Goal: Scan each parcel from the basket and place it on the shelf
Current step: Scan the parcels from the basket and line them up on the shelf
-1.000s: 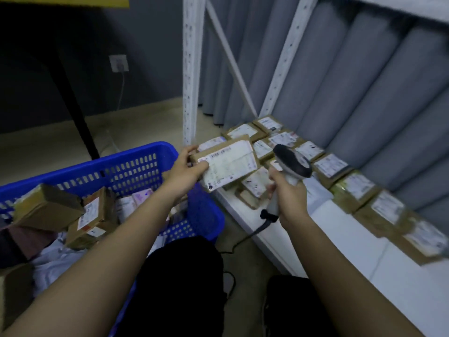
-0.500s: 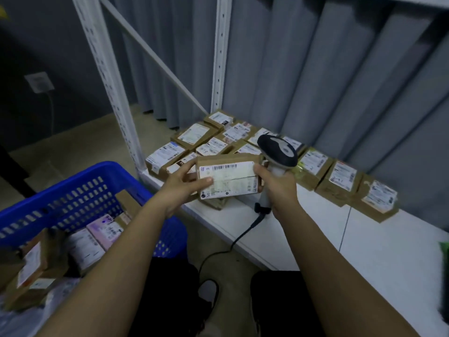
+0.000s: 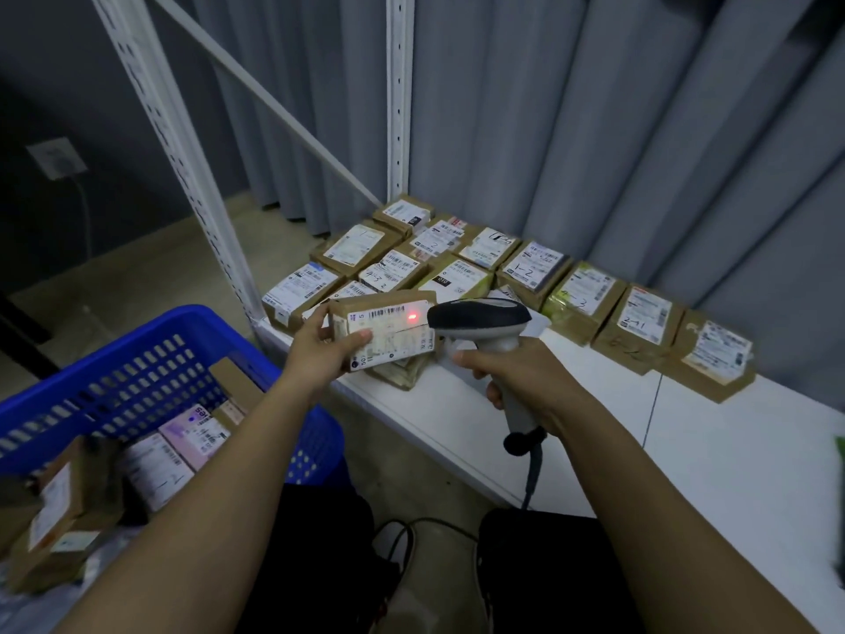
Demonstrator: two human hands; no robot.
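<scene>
Fingers [image 3: 354, 337] of the left hand [image 3: 320, 352] are clamped on the left end of a brown parcel [image 3: 388, 334], thumb laid across its white label and the other fingers hidden behind it. The parcel is held in the air, label side up, just above the front edge of the white shelf [image 3: 594, 404] and beside the parcels already set there. A red spot of light [image 3: 412, 318] is seen on the barcode near the label's right end. Fingers of the right hand [image 3: 516, 377] are wrapped tightly round the grip of a grey handheld scanner [image 3: 480, 320], whose dark head is pointed at the label and almost touches the parcel's right edge. A black cable [image 3: 530, 473] is seen hanging from the base of the grip.

On the shelf, a crowd of labelled cardboard parcels [image 3: 457, 263] is laid flat, edge to edge, towards the back, against a grey curtain [image 3: 594, 130]. Some labels are marked by hand with numbers. A blue plastic basket [image 3: 137, 372] is seen at the lower left, beside the shelf's white upright, with several more parcels [image 3: 183, 450] lying in it.
</scene>
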